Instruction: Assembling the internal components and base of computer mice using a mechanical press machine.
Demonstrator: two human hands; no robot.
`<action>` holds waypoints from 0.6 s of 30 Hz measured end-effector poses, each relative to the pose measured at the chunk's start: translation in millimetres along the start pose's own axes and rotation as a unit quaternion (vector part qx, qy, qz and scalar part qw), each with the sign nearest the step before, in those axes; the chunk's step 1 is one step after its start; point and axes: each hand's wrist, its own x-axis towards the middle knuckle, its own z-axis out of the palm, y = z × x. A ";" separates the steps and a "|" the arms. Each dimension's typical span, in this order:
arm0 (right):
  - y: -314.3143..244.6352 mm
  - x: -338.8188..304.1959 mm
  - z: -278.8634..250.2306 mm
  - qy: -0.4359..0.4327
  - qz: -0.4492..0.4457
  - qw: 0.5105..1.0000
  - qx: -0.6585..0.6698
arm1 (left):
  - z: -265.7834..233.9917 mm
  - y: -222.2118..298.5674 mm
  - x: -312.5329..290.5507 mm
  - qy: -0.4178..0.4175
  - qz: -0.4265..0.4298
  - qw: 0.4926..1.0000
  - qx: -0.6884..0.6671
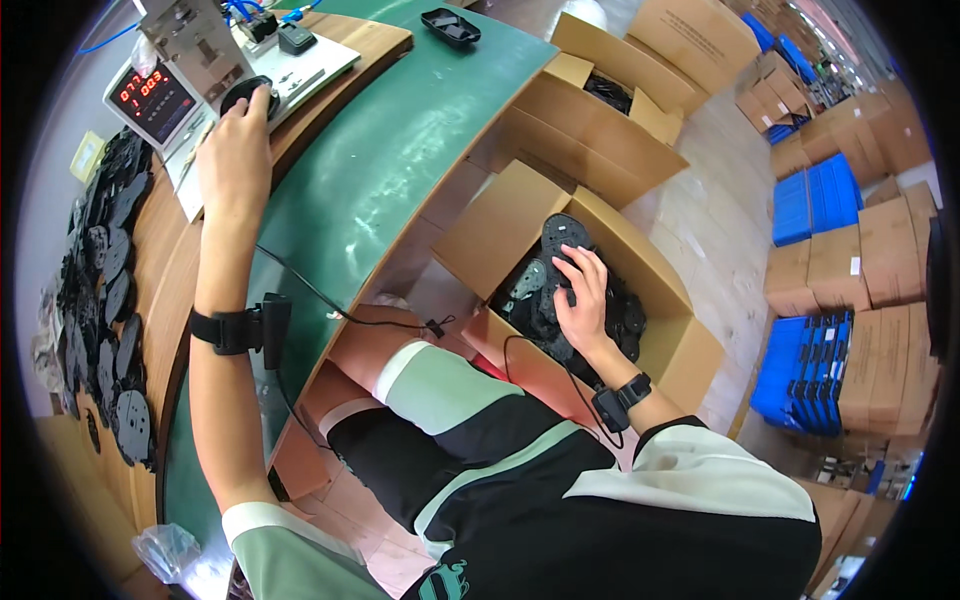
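Observation:
My left hand [235, 150] is stretched to the far left, its fingers closed on a black plastic part [238, 94] at the base of a metal bench machine [190, 45]. The lower side of that part is hidden by the hand and machine. My right hand [585, 300] is over an open cardboard carton [665, 265], fingers apart and curved. Just beyond its fingertips, a long rounded black plastic part [565, 232] lies on a heap of similar black parts [540, 310]. Whether the fingertips touch it, I cannot tell.
A display box [150, 100] with red digits stands beside the machine. Flat black parts [115, 270] are piled along the wooden bench. A black tray [450, 27] lies on the green tabletop [400, 130]. Another open carton [590, 140] stands farther back. Cables run from my wrist straps.

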 end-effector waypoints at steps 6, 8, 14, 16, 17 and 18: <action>24.4 -25.9 12.8 -0.048 0.043 0.998 0.011 | -4.3 -0.4 -8.2 0.016 -0.018 0.999 -0.025; 45.0 -47.9 28.7 -0.073 0.089 0.993 0.009 | 3.7 -8.8 -11.5 0.014 -0.040 0.999 -0.032; 41.1 -56.5 58.4 -0.153 0.190 0.962 -0.124 | 1.3 11.9 -1.2 0.031 -0.029 0.998 -0.044; -36.2 23.1 47.5 -0.105 0.073 0.992 0.014 | 10.4 -0.1 -11.9 0.119 -0.015 0.991 -0.053; -77.8 61.1 38.5 -0.079 -0.002 0.996 0.045 | 11.3 -2.9 -15.5 0.113 -0.019 0.992 -0.052; -116.8 99.1 32.1 -0.052 -0.075 0.993 0.079 | 12.5 -5.3 -17.3 0.108 -0.023 0.993 -0.050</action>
